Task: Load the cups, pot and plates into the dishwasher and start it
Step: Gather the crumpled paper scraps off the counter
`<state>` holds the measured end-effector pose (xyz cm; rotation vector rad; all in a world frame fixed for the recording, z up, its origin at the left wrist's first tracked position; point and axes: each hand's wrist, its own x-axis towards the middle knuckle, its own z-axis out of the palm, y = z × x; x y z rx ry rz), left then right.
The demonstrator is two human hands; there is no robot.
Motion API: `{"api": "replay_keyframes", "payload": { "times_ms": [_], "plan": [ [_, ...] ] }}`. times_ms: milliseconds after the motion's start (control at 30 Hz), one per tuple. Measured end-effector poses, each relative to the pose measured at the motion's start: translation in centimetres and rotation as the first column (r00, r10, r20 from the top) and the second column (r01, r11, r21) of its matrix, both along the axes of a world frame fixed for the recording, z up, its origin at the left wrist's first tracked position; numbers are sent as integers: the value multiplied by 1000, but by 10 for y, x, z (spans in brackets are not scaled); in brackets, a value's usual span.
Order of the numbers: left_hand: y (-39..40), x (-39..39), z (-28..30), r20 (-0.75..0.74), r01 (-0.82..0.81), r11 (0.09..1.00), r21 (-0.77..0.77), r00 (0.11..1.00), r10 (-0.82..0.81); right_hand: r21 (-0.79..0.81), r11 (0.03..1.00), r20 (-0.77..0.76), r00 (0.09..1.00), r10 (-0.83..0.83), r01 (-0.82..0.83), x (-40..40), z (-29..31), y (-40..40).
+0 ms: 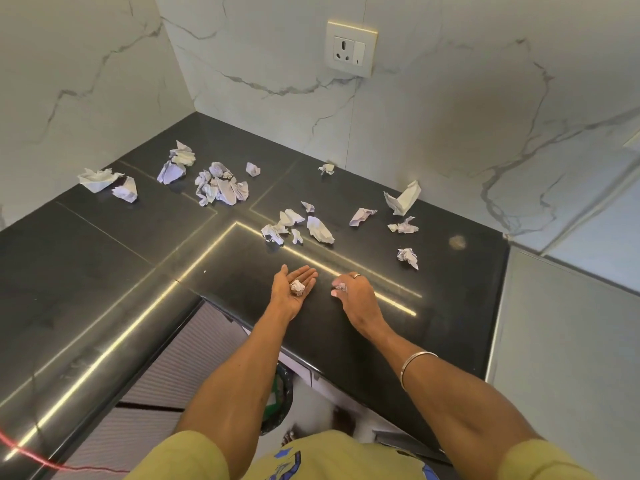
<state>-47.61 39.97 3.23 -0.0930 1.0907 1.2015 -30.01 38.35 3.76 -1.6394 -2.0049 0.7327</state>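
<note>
Yellow sleeves (194,455) and two bare forearms reach over the black counter's (104,271) front edge. Palm up, the left hand (294,289) lies with fingers released, a small paper ball (297,287) resting in it. Just beside it, the right hand (353,292) faces down, fingertips pinching another paper scrap (341,287) against the counter. Farther back, crumpled papers (221,183) lie scattered toward the marble wall (450,116) and its socket (350,48). No cups, pot, plates or dishwasher are in sight.

A home kitchen corner: black stone countertop (104,271), marble-tiled walls (450,116), wall socket (349,48).
</note>
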Motion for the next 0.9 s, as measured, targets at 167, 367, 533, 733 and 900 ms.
{"api": "replay_keyframes", "payload": {
  "times_ms": [167,367,533,733,900],
  "plan": [
    [4,12,5,66,-79,996,40,995,76,81,995,-110,993,-48,57,-10,14,14],
    [11,26,8,69,-88,996,15,994,87,131,987,-136,984,115,-97,-30,12,28],
    [12,40,-6,24,-36,999,15,999,36,72,990,-183,974,132,-121,-31,7,24],
    [20,48,0,-153,44,999,-28,987,-48,122,977,-44,982,184,-177,-4,9,30],
    [30,46,7,-84,138,990,-36,986,-141,294,953,129,985,-118,76,31,16,39]
  ]
}}
